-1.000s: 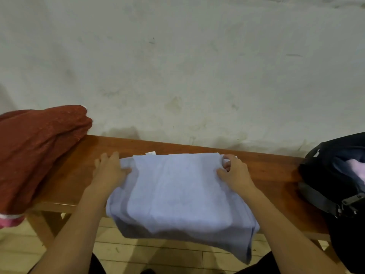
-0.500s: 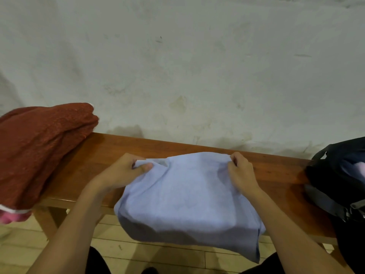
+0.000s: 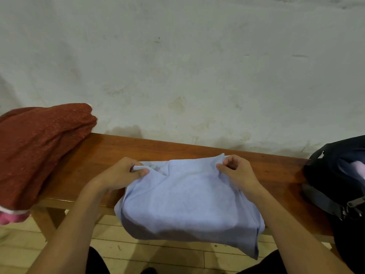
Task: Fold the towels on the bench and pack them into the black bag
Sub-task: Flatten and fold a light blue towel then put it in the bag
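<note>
A light blue towel point(image 3: 187, 200) lies folded across the wooden bench point(image 3: 110, 153), its near part hanging over the front edge. My left hand point(image 3: 120, 175) pinches the towel's far left corner between thumb and fingers. My right hand point(image 3: 237, 173) pinches the far right corner, lifted slightly off the bench. A rust-red towel point(image 3: 37, 153) is heaped on the bench's left end, with a pink and white edge under it. The black bag point(image 3: 339, 178) stands open at the right end, something pale pink showing inside.
A stained whitish wall point(image 3: 177, 66) rises directly behind the bench. Pale wooden floorboards point(image 3: 158, 254) show below the bench's front edge, and a bench leg point(image 3: 44, 222) stands at the lower left. The bag's grey strap and buckle point(image 3: 343, 210) hang at its front.
Both hands went from pressing the towel's far edge flat to pinching its two far corners, and moved closer together. The far edge is now bunched and lifted a little.
</note>
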`<state>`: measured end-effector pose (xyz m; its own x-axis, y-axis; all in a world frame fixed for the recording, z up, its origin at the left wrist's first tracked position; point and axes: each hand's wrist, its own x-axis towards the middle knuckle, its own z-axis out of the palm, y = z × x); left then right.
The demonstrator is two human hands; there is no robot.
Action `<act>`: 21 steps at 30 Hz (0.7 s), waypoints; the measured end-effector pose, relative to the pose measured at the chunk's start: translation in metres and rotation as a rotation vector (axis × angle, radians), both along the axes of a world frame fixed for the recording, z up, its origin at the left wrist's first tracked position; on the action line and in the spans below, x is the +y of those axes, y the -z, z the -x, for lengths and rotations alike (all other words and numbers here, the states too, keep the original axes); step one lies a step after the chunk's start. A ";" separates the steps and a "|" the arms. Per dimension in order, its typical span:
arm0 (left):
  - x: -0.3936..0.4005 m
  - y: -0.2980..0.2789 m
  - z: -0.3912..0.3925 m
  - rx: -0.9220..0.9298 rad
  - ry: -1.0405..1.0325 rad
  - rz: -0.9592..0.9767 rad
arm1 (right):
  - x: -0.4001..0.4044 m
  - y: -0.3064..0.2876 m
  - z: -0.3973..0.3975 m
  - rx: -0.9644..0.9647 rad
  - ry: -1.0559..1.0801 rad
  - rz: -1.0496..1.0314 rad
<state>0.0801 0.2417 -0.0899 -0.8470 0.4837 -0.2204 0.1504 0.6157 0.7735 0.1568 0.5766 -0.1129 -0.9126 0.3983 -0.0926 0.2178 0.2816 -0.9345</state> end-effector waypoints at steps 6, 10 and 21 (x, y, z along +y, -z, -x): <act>-0.001 -0.002 -0.002 -0.055 -0.009 -0.059 | 0.006 -0.001 0.001 -0.093 -0.016 0.002; 0.011 0.002 -0.004 0.044 -0.103 -0.007 | 0.005 -0.001 0.001 -0.083 0.035 -0.053; 0.028 0.019 0.007 0.163 -0.262 0.110 | 0.001 0.007 0.004 -0.010 0.035 -0.176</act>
